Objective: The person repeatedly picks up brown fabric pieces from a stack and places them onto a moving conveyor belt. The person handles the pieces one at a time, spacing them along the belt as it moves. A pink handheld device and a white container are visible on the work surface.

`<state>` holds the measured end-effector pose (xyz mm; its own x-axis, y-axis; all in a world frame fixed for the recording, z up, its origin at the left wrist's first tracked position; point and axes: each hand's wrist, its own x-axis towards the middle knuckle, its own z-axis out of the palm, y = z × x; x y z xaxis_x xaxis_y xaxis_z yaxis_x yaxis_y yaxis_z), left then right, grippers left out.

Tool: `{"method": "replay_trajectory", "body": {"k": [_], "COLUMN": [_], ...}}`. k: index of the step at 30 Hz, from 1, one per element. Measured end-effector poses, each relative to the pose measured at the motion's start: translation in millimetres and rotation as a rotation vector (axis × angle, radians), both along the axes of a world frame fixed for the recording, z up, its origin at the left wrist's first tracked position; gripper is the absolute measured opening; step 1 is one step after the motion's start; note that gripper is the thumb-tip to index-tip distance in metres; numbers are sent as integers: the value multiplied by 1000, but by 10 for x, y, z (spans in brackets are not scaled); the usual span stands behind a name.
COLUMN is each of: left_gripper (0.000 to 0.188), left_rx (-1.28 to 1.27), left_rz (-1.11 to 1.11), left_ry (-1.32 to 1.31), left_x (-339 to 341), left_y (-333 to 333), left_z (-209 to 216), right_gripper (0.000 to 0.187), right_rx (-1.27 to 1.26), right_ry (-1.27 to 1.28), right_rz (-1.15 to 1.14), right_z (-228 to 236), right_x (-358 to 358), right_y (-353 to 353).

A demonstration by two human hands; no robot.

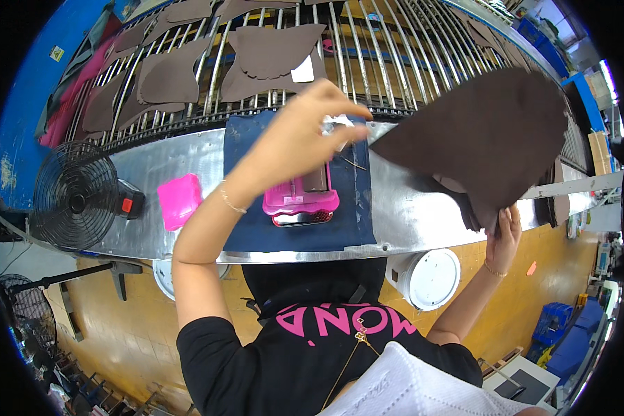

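My right hand [505, 243] grips the lower edge of a large dark brown leather-like piece [485, 135], held up at the right above the metal table. More brown edges show under it. My left hand [305, 135] is over a dark blue mat [249, 229], fingers curved and fingertips apart, slightly blurred. A small white piece [338, 122] shows between and behind those fingers; it does not look gripped. Below the left wrist lies a pink tray [301, 202] with a brown block in it, on the mat. A thin pointed tool [353, 163] lies beside it.
Across the table [409, 222] runs a conveyor of metal rods [357, 52] bearing several brown cut pieces [170, 73]. One stack [274, 52] has a white card [303, 70]. A pink box [179, 201] and black fan [76, 197] stand left. A white bucket [433, 279] is below the front edge.
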<state>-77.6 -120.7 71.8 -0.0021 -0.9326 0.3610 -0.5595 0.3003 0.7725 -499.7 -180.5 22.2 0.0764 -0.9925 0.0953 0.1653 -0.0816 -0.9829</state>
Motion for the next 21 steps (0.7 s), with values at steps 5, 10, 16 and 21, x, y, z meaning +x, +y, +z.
{"method": "replay_trajectory", "body": {"k": [5, 10, 16, 21], "left_gripper": [26, 29, 29, 32], "left_rx": [-66, -29, -77, -130], "left_rz": [322, 753, 853, 793], "left_ry": [392, 175, -15, -442], "left_x": [803, 1326, 1431, 1291], "left_y": [-86, -109, -40, -55], "left_z": [-391, -1287, -1843, -1796], "right_gripper": [37, 29, 31, 28], "right_rx": [64, 69, 146, 307], "right_ry": [-197, -530, -771, -786], "right_rz": [-75, 26, -31, -165], "right_z": [-48, -492, -1018, -1423], "right_x": [603, 1425, 2345, 2788], "right_y": [-538, -1461, -2362, -2663]}}
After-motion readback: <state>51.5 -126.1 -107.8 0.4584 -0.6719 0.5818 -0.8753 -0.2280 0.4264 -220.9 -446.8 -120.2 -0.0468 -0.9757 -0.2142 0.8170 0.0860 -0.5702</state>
